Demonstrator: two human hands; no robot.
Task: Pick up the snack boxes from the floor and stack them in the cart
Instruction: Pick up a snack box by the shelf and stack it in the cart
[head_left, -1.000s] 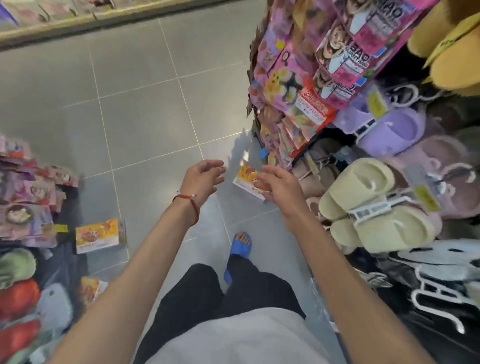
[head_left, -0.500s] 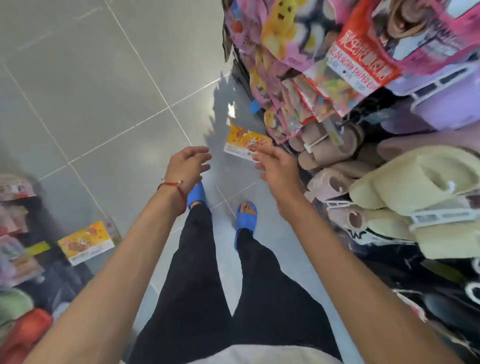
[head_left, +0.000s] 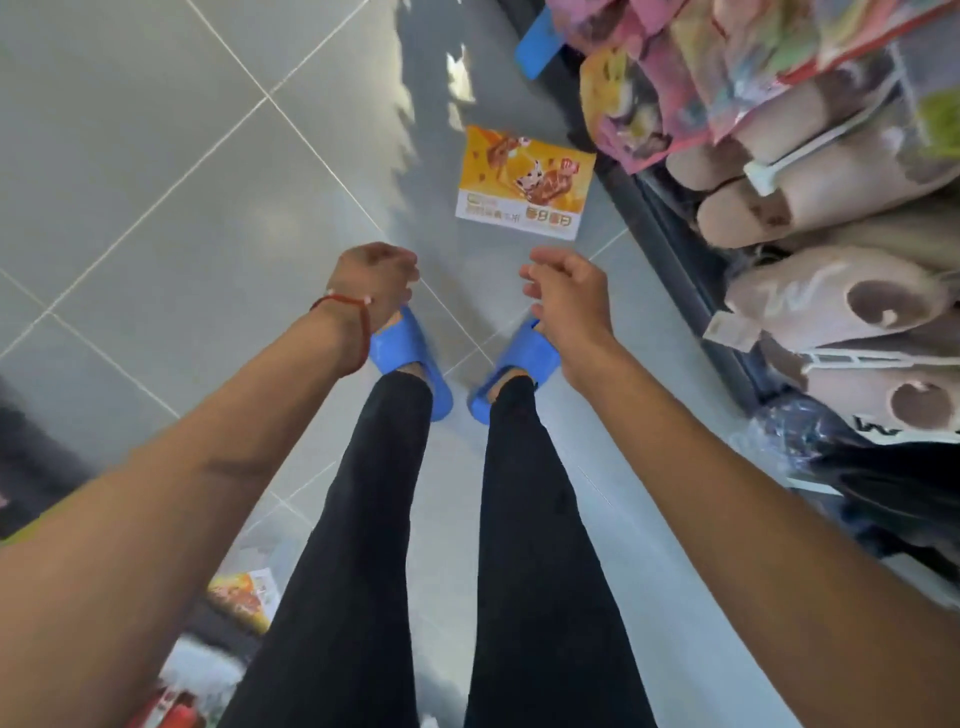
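Right hand (head_left: 566, 296) withdrew from snack box (head_left: 524, 182) on tiles (head_left: 208, 208)

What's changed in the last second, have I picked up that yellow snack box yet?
Not yet. You stepped closer to the snack box, and the view tipped down. Your right hand, which overlapped the box before, now hangs short of it; your left hand curled in slightly. Both hold nothing. The box still lies flat on the floor, and the second box stays at your left.
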